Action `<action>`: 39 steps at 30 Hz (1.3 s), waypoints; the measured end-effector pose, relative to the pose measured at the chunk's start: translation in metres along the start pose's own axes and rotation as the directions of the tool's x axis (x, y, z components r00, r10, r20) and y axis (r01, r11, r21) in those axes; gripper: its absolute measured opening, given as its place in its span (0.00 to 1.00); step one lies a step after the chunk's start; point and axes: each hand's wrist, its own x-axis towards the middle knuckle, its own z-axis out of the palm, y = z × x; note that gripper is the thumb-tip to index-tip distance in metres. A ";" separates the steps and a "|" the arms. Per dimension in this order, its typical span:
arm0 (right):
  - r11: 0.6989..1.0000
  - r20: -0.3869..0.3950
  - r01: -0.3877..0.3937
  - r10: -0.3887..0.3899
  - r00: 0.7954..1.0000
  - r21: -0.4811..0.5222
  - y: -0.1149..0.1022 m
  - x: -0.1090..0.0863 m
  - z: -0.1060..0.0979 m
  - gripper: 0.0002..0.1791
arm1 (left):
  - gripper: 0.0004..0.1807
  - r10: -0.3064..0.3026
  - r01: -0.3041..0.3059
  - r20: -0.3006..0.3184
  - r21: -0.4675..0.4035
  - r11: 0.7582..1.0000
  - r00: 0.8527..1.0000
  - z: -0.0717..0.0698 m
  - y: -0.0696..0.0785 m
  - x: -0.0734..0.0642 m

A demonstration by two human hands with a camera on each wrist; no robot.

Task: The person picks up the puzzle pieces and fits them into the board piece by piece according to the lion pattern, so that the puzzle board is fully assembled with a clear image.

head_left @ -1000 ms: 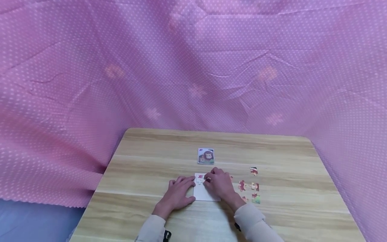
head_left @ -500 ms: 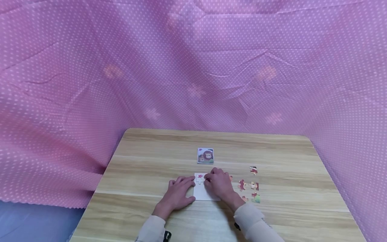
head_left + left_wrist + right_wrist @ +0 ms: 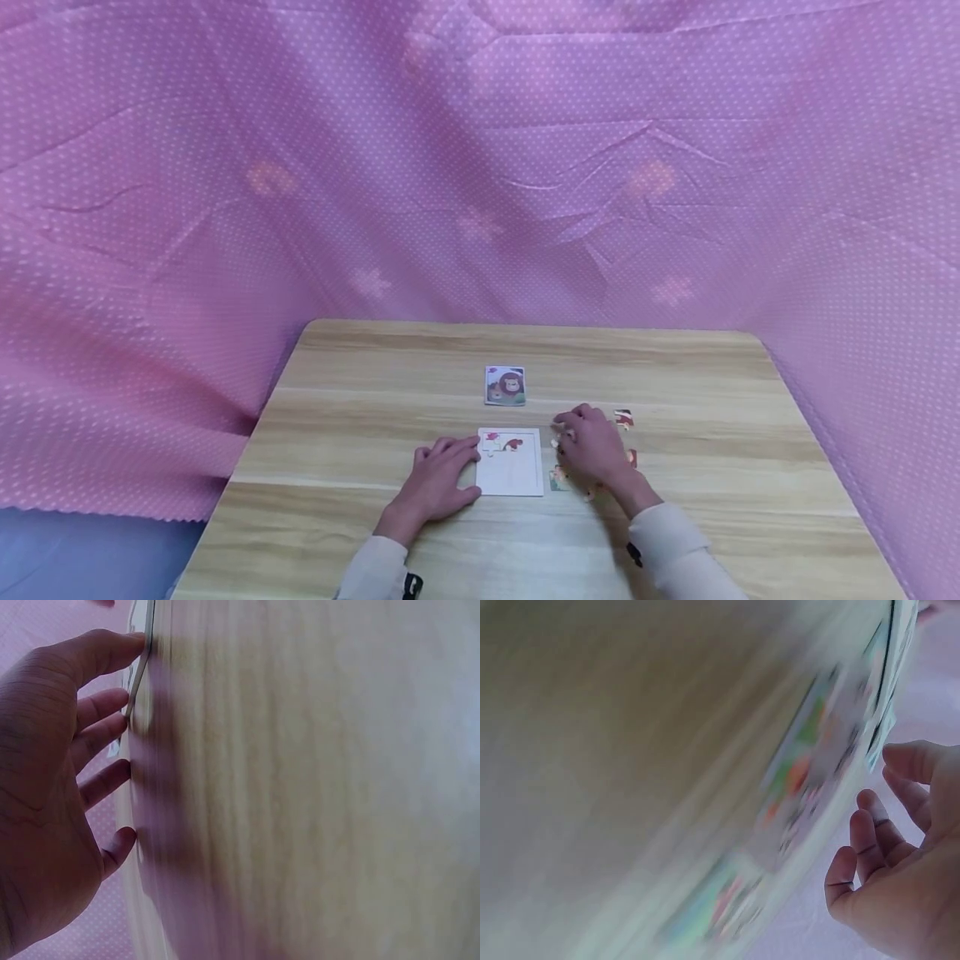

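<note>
White puzzle board (image 3: 510, 477) is lying flat on the table (image 3: 375, 383), just R of L hand (image 3: 437, 481) and L of R hand (image 3: 596, 446), w/ a gap on the R side. Pink-marked piece (image 3: 492, 438) is sitting in its upper L corner; red-brown piece (image 3: 513, 445) is lying just R of that, also nr top edge.

L hand: fingers spreading wide & relaxed, tips and thumb touching board's L edge; L wrist cam is showing thumb resting at the rim.

R hand: hanging over the loose pcs, palm down, fingers loosely bent, grip slack. Can't tell if fingertips are touching a pc; R wrist cam is blurring the tabletop.

Loose pcs around R hand: green-edged piece (image 3: 558, 478) is lying between board and hand, nr board's lower R; dark-and-red piece (image 3: 624, 418) is lying beyond hand, far R; another red piece (image 3: 632, 458) is partly hiding behind the wrist.

Further out: lion picture card (image 3: 505, 386) is lying above board, apart from it. Pink dotted cloth (image 3: 450, 167) is hanging behind table.
</note>
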 end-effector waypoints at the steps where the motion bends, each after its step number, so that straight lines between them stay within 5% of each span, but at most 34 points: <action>1: 1.000 -0.006 0.003 -0.003 1.000 -0.011 0.006 0.000 -0.003 0.14 | 0.29 -0.002 0.002 -0.001 0.000 1.000 1.000 0.000 0.000 -0.001; 11: 0.985 -0.004 -0.094 0.094 0.996 -0.142 0.067 -0.006 -0.031 0.19 | 0.28 0.002 -0.002 -0.007 -0.009 1.000 1.000 0.001 -0.001 -0.002; 19: 0.978 -0.013 -0.142 0.142 0.990 -0.154 0.089 -0.008 -0.033 0.18 | 0.29 0.003 -0.003 -0.004 -0.006 1.000 1.000 0.002 -0.001 -0.001; 30: 0.988 -0.062 -0.123 0.117 0.991 -0.093 0.082 -0.006 -0.031 0.17 | 0.29 0.002 -0.002 0.010 -0.012 1.000 1.000 0.002 0.000 0.000; 39: 0.966 0.070 -0.174 0.164 0.984 0.190 0.034 -0.001 -0.026 0.14 | 0.29 0.000 0.000 0.012 -0.017 1.000 1.000 0.000 0.000 0.000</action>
